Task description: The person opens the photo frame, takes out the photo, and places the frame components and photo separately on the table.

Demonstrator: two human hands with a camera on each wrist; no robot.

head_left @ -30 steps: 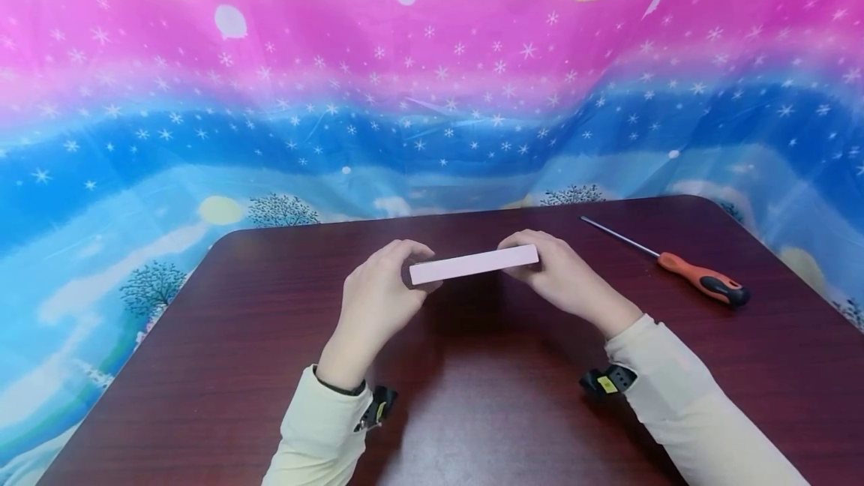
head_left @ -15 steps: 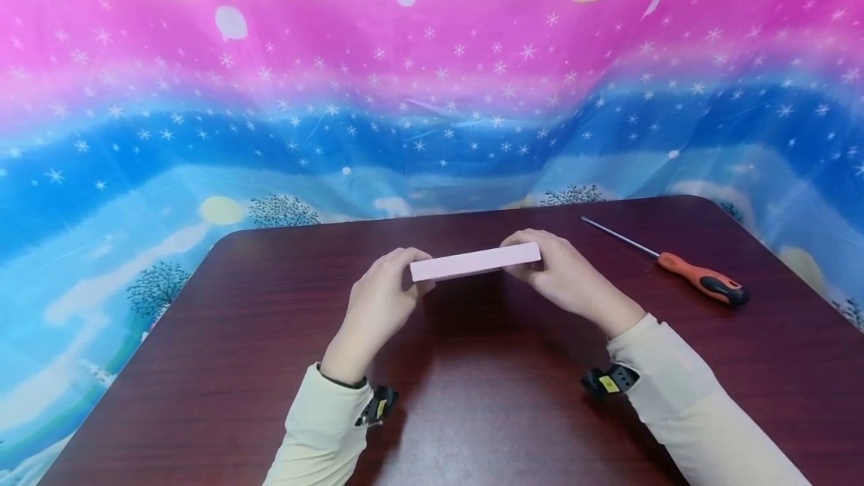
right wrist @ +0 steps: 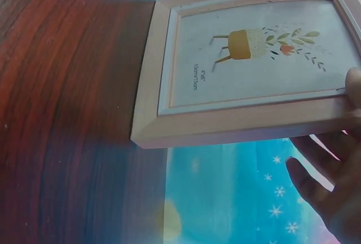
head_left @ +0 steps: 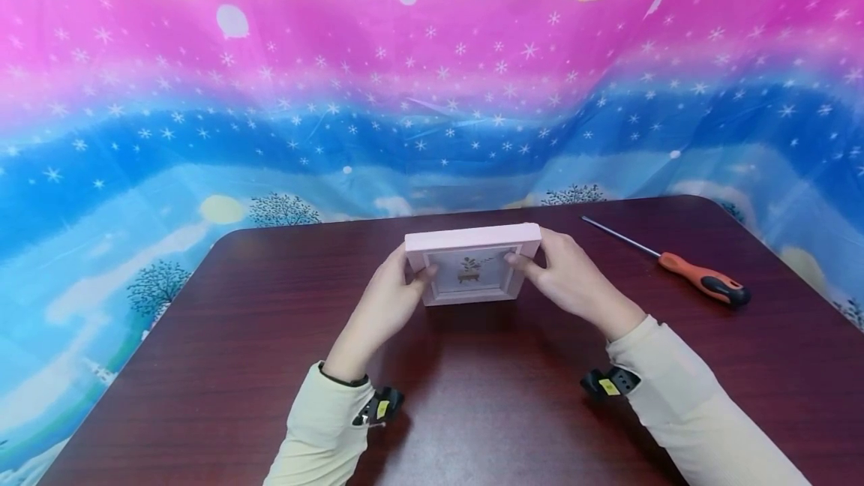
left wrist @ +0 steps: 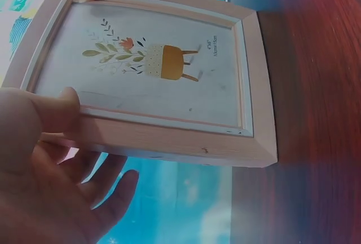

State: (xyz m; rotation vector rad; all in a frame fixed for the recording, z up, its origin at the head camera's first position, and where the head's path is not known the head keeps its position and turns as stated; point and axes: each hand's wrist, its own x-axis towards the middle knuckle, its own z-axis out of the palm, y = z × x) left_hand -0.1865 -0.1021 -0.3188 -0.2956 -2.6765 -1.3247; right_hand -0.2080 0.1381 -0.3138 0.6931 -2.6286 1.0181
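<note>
A pale pink picture frame (head_left: 472, 235) stands nearly upright between both hands in the head view, its glazed front turned toward me. Inside it, a printed card (left wrist: 130, 69) shows a potted plant on legs. My left hand (head_left: 386, 292) grips the left side, thumb on the front and fingers behind. On the opposite side my right hand (head_left: 574, 276) holds it the same way. In the wrist views the frame's lower edge is close to the tabletop; whether it touches I cannot tell. Its back is hidden.
An orange and black screwdriver (head_left: 702, 277) lies on the dark red-brown table (head_left: 202, 366), right of the hands, its shaft pointing to the back left. A colourful printed cloth (head_left: 432, 88) hangs behind the table.
The picture frame has tilted: earlier mostly its narrow top edge showed, and now its front faces me. Both hands turned with it, thumbs now visible on the front.
</note>
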